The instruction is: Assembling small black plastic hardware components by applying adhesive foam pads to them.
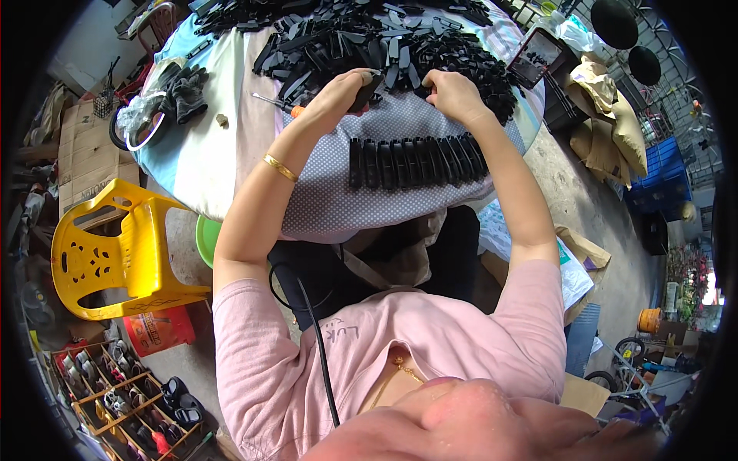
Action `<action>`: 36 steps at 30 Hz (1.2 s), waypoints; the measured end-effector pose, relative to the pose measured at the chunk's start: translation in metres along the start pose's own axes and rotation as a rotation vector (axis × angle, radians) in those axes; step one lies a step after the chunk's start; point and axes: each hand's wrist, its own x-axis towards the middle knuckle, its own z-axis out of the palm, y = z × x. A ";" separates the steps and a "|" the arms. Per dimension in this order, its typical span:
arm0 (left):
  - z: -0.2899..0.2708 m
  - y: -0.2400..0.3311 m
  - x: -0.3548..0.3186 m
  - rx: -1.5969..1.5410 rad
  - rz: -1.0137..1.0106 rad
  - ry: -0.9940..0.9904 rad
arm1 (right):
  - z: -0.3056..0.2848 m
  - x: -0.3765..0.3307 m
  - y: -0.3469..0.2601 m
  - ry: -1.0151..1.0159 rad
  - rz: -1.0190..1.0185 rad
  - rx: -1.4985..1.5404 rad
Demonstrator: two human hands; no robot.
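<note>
Yellow armchair [146,250] (brightly lit); grey floor [570,192]; shoe rack [123,384] lower left.

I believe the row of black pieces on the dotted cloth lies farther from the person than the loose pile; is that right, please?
Not quite: the row of black pieces on the dotted cloth lies nearer than the loose pile, as the head view shows.

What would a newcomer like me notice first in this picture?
Probably the big heap of slim black pieces on the far part of the table, where the left hand holds a black object and the right hand is at the heap's near edge. Closer to the person, a neat row of black pieces lies on dotted cloth. Left of the person stands a bright yellow plastic armchair.
</note>
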 end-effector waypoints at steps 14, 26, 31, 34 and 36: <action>0.013 0.012 -0.017 -0.355 -0.120 -0.275 | -0.033 -0.048 -0.035 0.315 -0.026 1.010; 0.031 0.004 -0.030 -0.428 -0.014 -0.310 | -0.020 -0.070 -0.061 0.663 -0.346 0.836; 0.019 0.007 -0.024 -0.665 -0.010 -0.445 | -0.015 -0.079 -0.073 0.716 -0.135 0.845; 0.028 0.014 -0.028 -0.581 0.085 -0.322 | -0.014 -0.081 -0.072 0.735 -0.019 0.913; 0.027 0.011 -0.031 -0.462 0.170 -0.332 | -0.015 -0.083 -0.072 0.736 -0.036 0.916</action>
